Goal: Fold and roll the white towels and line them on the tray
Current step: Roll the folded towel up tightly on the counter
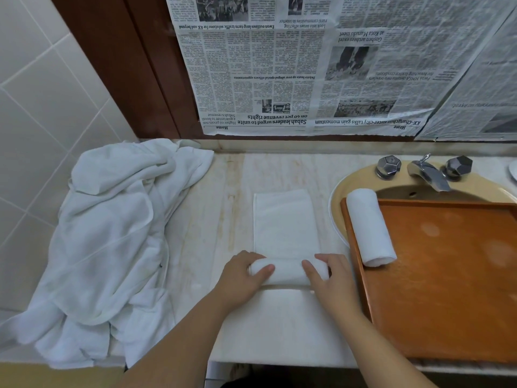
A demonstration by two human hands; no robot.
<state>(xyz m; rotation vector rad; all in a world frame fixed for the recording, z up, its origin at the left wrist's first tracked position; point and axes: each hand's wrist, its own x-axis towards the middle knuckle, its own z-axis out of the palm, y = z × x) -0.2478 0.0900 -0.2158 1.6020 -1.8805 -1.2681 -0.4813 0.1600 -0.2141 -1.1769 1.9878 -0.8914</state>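
On the marble counter (212, 208), the left hand (240, 278) and right hand (333, 281) curl round the two ends of a partly rolled white towel (285, 242), whose flat, unrolled length stretches away from the roll toward the wall. Just to the right, one finished towel roll (370, 226) lies along the left edge of the wooden tray (447, 289), which sits over the sink (361, 177) below the faucet (428, 173). A heap of loose white towels (112, 242) is piled at the counter's left, and newspaper (321, 65) covers the wall behind.

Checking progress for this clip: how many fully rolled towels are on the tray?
1. One rolled towel lies along the tray's left edge. Another is only half rolled on the counter.
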